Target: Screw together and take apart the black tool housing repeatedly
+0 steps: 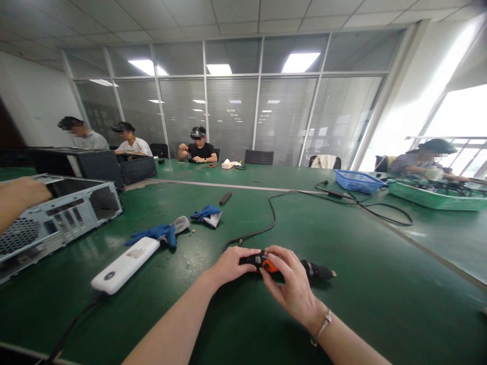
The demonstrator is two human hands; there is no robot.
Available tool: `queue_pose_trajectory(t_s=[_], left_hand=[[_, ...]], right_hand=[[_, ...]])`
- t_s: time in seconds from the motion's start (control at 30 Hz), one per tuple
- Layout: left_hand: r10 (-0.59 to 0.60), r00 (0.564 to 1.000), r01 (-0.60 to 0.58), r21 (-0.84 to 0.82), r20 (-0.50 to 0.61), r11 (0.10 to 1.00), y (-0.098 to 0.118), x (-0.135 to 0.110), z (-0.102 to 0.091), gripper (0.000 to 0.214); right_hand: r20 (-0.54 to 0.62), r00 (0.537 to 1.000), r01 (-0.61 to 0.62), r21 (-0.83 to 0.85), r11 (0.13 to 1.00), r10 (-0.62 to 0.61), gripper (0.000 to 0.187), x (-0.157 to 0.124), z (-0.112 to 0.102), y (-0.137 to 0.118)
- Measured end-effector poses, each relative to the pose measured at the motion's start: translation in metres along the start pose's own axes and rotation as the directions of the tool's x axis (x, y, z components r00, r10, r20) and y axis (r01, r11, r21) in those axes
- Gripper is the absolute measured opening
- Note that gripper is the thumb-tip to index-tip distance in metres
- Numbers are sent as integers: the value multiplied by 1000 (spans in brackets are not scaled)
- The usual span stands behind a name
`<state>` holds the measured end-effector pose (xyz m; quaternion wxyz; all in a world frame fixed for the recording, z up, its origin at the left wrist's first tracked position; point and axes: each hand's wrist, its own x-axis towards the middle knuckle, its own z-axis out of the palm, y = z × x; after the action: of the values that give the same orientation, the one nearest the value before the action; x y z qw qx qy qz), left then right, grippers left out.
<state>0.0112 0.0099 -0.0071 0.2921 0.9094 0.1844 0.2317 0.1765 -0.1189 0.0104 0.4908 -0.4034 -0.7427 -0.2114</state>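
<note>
Both my hands are on a black and orange electric screwdriver (pixel 317 270) that lies sideways low over the green table, its tip pointing right. My left hand (pixel 230 266) grips the rear end, thumb and fingers around the black body. The fingers of my right hand (pixel 291 281) are closed over the orange middle part, partly hiding it. A black cord (pixel 251 234) runs from near my left hand back across the table. Beyond my left hand lie blue and grey work gloves (pixel 160 233), (pixel 207 215) and a white power strip (pixel 125 264).
At the left, another person's hand (pixel 23 195) reaches into an open metal computer case (pixel 95 215). Black cases (pixel 76 165) stand behind it. A small dark bar (pixel 225 197), a blue basket (pixel 357 181) and a green basket (pixel 437 198) are farther back. Several people sit around the table.
</note>
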Motion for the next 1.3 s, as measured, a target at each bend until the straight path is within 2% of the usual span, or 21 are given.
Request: queue_pose_trajectory(t_s=[0.13, 0.3, 0.53, 0.73, 0.9, 1.1, 1.3], left_hand=[[10, 1000, -10, 10, -8, 1000, -2, 0, 1, 48], [21, 1000, -21, 10, -7, 1000, -4, 0, 2, 49], [3, 1000, -3, 17, -3, 1000, -6, 0, 3, 49], [20, 1000, -20, 11, -5, 1000, -5, 0, 2, 49], [11, 1000, -11, 22, -4, 1000, -3, 0, 1, 48], [15, 1000, -15, 22, -6, 1000, -5, 1, 2, 49], [8, 1000, -8, 27, -4, 1000, -6, 0, 3, 50]], right_hand=[[-9, 1000, -25, -5, 1000, 25, 55, -2, 2, 3], [4, 1000, -32, 92, 995, 31, 68, -1, 0, 0], [-41, 999, -8, -49, 999, 6, 58, -3, -1, 7], [-23, 1000, 13, 38, 999, -12, 71, -1, -1, 3], [-19, 1000, -8, -32, 999, 8, 67, -2, -1, 5], [-12, 999, -39, 46, 998, 39, 73, -1, -1, 3], [-14, 997, -74, -47, 996, 73, 67, -3, 1, 6]])
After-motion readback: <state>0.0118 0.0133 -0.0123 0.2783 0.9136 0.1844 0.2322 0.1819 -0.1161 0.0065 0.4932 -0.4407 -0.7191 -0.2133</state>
